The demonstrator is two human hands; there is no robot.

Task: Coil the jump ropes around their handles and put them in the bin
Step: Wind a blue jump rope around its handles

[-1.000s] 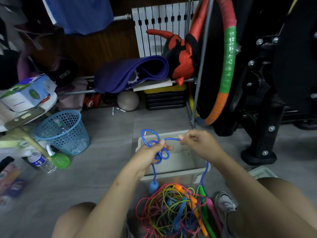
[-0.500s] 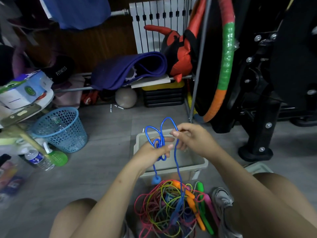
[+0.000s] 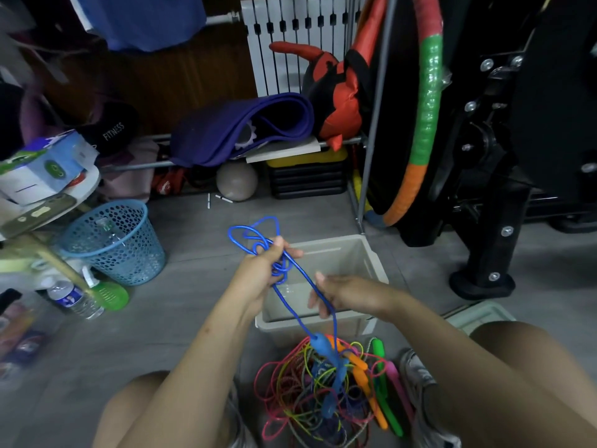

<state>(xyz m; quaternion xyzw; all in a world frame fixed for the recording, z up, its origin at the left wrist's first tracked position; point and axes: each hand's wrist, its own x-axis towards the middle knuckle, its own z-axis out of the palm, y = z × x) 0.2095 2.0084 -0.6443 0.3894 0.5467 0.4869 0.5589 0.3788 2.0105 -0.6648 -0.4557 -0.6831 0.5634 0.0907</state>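
Observation:
My left hand (image 3: 262, 273) grips a bundle of loops of the blue jump rope (image 3: 255, 236) above the near left corner of the beige bin (image 3: 376, 270). Two blue strands run down from that hand. My right hand (image 3: 339, 294) pinches one strand lower down, over the bin's front. A blue handle (image 3: 319, 344) hangs at the bin's front wall, just above a tangled pile of coloured jump ropes (image 3: 310, 389) on the floor between my knees. Orange, green and pink handles (image 3: 381, 373) lie in that pile.
A blue mesh basket (image 3: 113, 242) stands on the floor at left, with a water bottle (image 3: 72, 299) and a green bottle near it. A black exercise machine (image 3: 491, 176) and a striped hoop (image 3: 426, 105) stand at right. A rack with a purple mat (image 3: 239, 127) lies behind.
My right hand has dropped from beside the left hand down along the blue strand to the bin's front. The loops in my left hand have grown and sit higher.

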